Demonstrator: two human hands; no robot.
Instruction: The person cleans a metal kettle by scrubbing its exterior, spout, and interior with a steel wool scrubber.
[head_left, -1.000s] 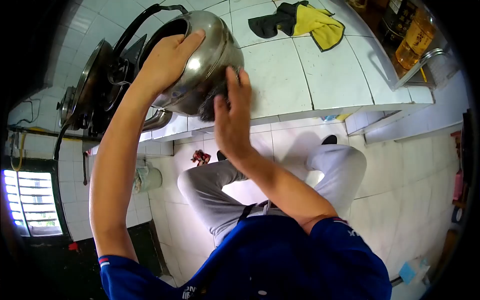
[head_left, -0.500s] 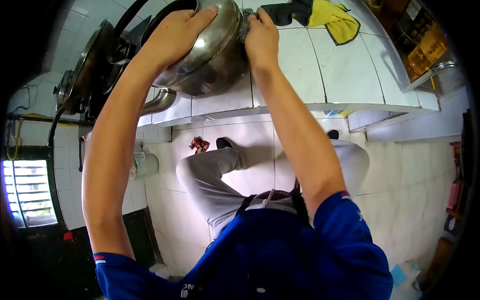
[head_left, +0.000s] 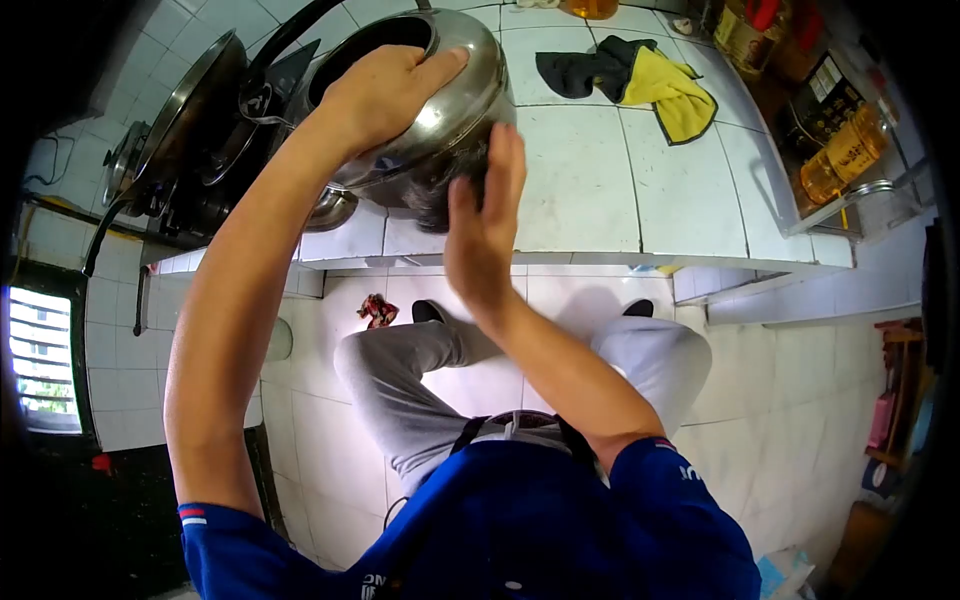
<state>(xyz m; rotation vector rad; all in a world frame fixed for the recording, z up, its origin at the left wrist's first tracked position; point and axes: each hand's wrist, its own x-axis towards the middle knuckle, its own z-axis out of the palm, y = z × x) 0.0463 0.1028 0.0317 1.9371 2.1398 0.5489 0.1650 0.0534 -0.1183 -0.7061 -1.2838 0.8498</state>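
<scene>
A stainless steel kettle [head_left: 450, 105] lies tilted on the white tiled counter, its round opening [head_left: 375, 50] facing the upper left and its spout [head_left: 332, 210] low near the counter edge. My left hand [head_left: 385, 95] grips the kettle at the opening, thumb laid over the shiny shoulder. Against the kettle's darker lower side, my right hand [head_left: 485, 225] presses a steel wool scrubber [head_left: 432, 205], partly hidden and blurred. The scrubber sits by the thumb, and the fingers point up along the kettle wall.
A yellow and black cloth [head_left: 665, 95] lies on the counter [head_left: 575, 180] to the right. Bottles of yellow oil [head_left: 845, 155] stand in a rack at the far right. Pans [head_left: 185, 120] lean at the left. A crumpled red item [head_left: 378, 311] is on the floor.
My right hand has moved with the steel wool from the kettle's upper right side down to its lower side. The left hand keeps its hold. The view has shifted, showing more counter.
</scene>
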